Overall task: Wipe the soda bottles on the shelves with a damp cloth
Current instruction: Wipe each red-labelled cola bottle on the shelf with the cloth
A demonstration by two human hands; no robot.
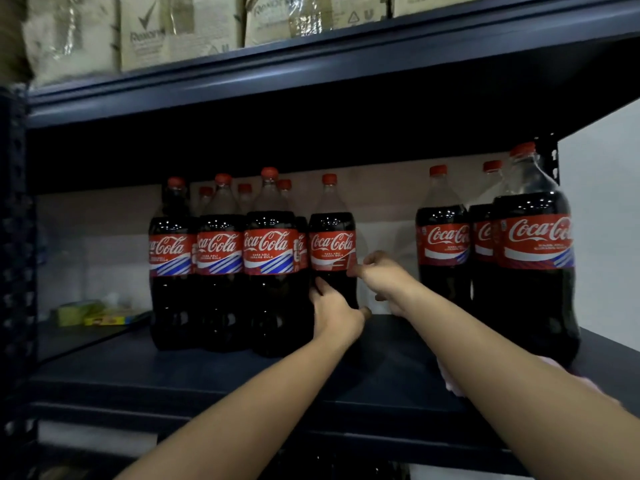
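Both hands reach for one soda bottle (332, 244) on the shelf (242, 372).
Left hand (334, 311) grasps its lower body; right hand (384, 275) pinches the label edge. Better hold it firmly upright, then bring the pale cloth (450, 382).

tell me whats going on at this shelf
A person reaches both hands to one cola bottle on the dark shelf. The left hand holds its lower body; the right hand touches the label edge. A pale cloth lies on the shelf under the right forearm, held by neither hand.
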